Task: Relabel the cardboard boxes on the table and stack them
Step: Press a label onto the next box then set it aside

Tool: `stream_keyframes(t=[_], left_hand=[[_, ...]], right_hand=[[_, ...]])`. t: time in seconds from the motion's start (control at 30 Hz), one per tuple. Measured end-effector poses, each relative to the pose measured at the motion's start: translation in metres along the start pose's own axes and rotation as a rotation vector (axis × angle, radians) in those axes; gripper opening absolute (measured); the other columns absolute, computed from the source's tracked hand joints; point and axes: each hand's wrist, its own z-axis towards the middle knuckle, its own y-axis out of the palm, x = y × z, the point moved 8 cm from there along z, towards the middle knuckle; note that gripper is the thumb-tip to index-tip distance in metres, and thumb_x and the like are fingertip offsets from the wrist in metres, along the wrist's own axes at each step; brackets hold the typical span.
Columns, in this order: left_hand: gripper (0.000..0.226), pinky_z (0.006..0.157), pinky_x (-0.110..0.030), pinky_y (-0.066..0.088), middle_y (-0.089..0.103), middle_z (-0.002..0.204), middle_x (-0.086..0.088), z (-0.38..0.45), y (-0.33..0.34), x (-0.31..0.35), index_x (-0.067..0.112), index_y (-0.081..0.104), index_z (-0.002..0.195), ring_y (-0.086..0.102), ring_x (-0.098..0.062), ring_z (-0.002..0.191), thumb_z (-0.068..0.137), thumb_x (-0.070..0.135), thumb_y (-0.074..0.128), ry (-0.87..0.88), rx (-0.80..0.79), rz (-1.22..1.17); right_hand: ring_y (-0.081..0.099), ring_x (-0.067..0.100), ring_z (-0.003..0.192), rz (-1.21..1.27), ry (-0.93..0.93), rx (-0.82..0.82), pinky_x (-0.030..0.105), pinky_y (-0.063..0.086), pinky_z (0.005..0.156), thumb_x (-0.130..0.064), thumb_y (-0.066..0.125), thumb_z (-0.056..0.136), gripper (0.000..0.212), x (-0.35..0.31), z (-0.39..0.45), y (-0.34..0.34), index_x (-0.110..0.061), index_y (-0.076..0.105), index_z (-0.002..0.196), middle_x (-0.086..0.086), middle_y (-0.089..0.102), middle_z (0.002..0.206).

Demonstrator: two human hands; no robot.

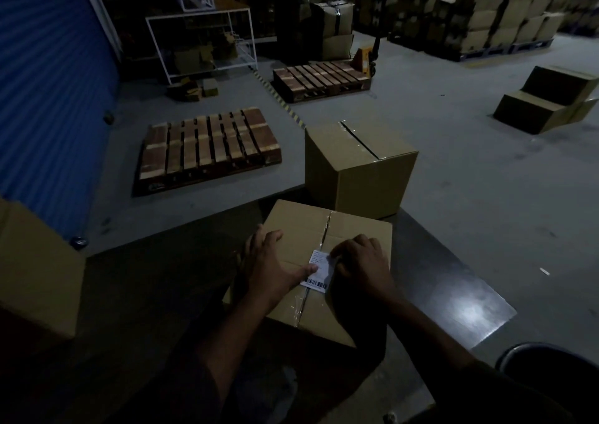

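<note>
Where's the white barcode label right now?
In the head view, the white label lies on the near box's taped top seam, between the left hand and right hand, both touching it.

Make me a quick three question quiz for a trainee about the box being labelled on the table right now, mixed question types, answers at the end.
1. True or false: the white label lies across the taped seam of the near box.
2. Which hand has its thumb on the label's left edge?
A. left hand
B. right hand
3. Fill in: the second box stands on the table ______ the near box, not stacked on it.

Key:
1. True
2. A
3. behind
</note>
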Motion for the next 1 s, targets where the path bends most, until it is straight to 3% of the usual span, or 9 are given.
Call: stream_keyframes(t=[0.2,0.37,0.5,0.63,0.77,0.9,1.0], left_hand=[[0.108,0.127,-0.057,0.013,0.008,0.174,0.002,-0.0002,-0.0012,0.0013,0.034,0.038,0.153,0.009,-0.025,0.158,0.064,0.08,0.079,0.006,-0.007,0.007],[0.107,0.125,-0.06,0.019,0.009,0.174,0.003,-0.0004,-0.0012,0.0009,0.036,0.039,0.151,0.011,-0.027,0.158,0.061,0.082,0.078,-0.003,0.0,0.006],[0.105,0.126,-0.058,0.017,0.009,0.174,0.002,-0.0019,-0.0023,0.0017,0.035,0.04,0.151,0.011,-0.026,0.158,0.064,0.079,0.08,0.004,0.01,0.004],[0.107,0.128,-0.059,0.011,0.006,0.175,0.002,-0.0031,-0.0024,0.0025,0.034,0.038,0.154,0.007,-0.026,0.159,0.065,0.078,0.08,-0.01,-0.007,0.008],[0.105,0.129,-0.055,0.009,0.007,0.175,0.0,-0.0034,-0.0045,0.0056,0.032,0.039,0.154,0.007,-0.025,0.159,0.067,0.073,0.082,-0.006,-0.009,-0.014],[0.106,0.128,-0.056,0.011,0.008,0.174,0.001,-0.0029,-0.0041,0.0041,0.034,0.039,0.153,0.009,-0.024,0.159,0.065,0.078,0.08,0.0,-0.001,0.0],[0.105,0.128,-0.056,0.01,0.009,0.174,0.001,-0.001,-0.003,0.0026,0.035,0.04,0.151,0.01,-0.024,0.159,0.064,0.079,0.079,0.001,0.007,0.002]], right_hand=[[0.043,0.017,0.107,-0.003,-0.012,-0.036,0.035,0.039,0.087,-0.039,0.063,0.094,0.025,-0.0029,0.0044,0.0019,-0.038,0.067,0.119,-0.004,0.055,0.114],[0.043,0.017,0.105,-0.009,-0.027,-0.026,0.034,0.033,0.082,-0.042,0.067,0.092,0.021,-0.0042,0.0012,-0.0012,-0.042,0.07,0.113,-0.008,0.051,0.106],[0.043,0.018,0.109,-0.054,-0.026,-0.064,0.034,0.032,0.082,-0.042,0.063,0.094,0.035,-0.0073,0.003,-0.0004,-0.045,0.063,0.129,-0.007,0.054,0.113],[0.043,0.017,0.11,-0.033,-0.001,-0.068,0.032,0.03,0.081,-0.046,0.067,0.093,0.023,-0.0041,0.0052,0.0008,-0.042,0.069,0.115,-0.006,0.055,0.113],[0.044,0.02,0.11,-0.062,-0.008,-0.077,0.035,0.036,0.084,-0.042,0.066,0.093,0.033,-0.0028,0.0085,0.0045,-0.047,0.065,0.126,-0.005,0.056,0.113],[0.044,0.017,0.107,-0.052,0.017,-0.054,0.035,0.036,0.082,-0.051,0.067,0.091,0.025,-0.0002,0.0096,0.006,-0.049,0.067,0.115,-0.01,0.055,0.109],[0.043,0.016,0.107,-0.061,0.007,-0.064,0.038,0.04,0.086,-0.054,0.063,0.093,0.03,-0.0012,0.0089,0.0076,-0.055,0.062,0.123,-0.011,0.054,0.109]])
